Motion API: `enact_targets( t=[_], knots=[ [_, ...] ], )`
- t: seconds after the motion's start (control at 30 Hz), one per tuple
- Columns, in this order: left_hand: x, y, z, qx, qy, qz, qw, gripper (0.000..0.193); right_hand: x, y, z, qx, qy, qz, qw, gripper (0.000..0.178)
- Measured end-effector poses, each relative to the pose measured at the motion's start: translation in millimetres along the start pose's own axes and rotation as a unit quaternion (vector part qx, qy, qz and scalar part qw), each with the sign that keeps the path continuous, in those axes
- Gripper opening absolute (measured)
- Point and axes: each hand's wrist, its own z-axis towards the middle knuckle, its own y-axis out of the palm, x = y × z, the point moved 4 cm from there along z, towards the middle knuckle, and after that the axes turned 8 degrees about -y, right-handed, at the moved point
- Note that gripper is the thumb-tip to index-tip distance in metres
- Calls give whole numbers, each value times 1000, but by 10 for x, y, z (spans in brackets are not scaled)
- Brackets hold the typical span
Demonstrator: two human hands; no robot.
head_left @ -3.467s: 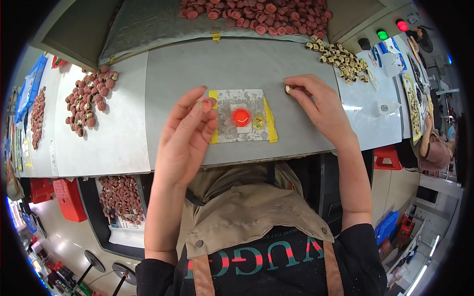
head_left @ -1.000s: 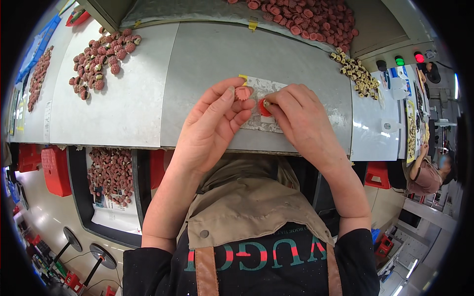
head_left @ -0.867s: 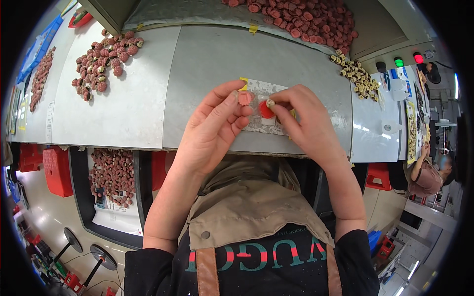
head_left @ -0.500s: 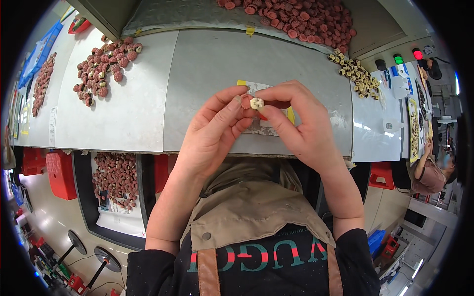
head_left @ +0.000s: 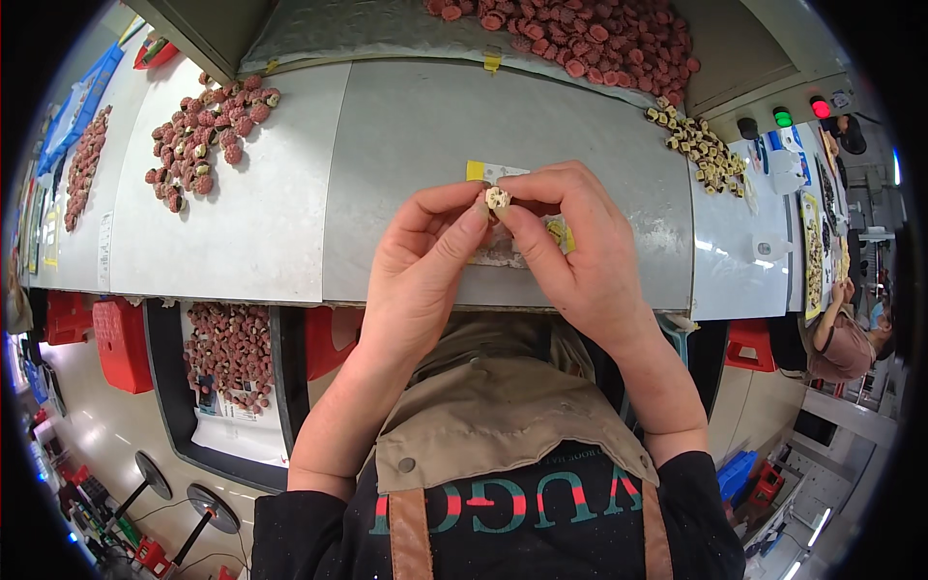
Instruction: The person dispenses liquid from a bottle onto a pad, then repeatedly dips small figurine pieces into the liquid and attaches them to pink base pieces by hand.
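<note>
Over the grey bench top, both my hands meet fingertip to fingertip. Between them is a small cream piece with dark spots, its dark side partly showing. My right hand pinches that piece from the right with thumb and fingers. My left hand is closed just left of it; the red bumpy shell it held a moment before is hidden by the fingers. Whether shell and piece are joined I cannot tell. Beneath the hands lies a flat sheet with a yellow corner, mostly covered.
A heap of red bumpy shells lies at the far back, with cream-and-dark pieces to its right. Clustered red-and-cream pieces lie left. Below are a dark-framed drawer of similar pieces and red stools. A co-worker is far right.
The hands have drawn closer together, my left hand shifting slightly right. The red shell, visible in its fingers before, is now covered, and the cream piece has turned slightly.
</note>
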Motion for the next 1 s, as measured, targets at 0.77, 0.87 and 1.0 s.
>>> enact_targets(
  t=[0.77,0.87,1.0],
  knots=[
    [108,107,-5,-2,-80,95,992,52,86,-84,-53,-55,-65,-24,996,33],
    [65,176,-27,16,-26,180,983,52,103,-85,-50,-46,-86,-54,994,34],
    [-20,193,-32,15,-1,181,983,52,72,-83,-47,-30,-118,-106,987,34]
  ],
)
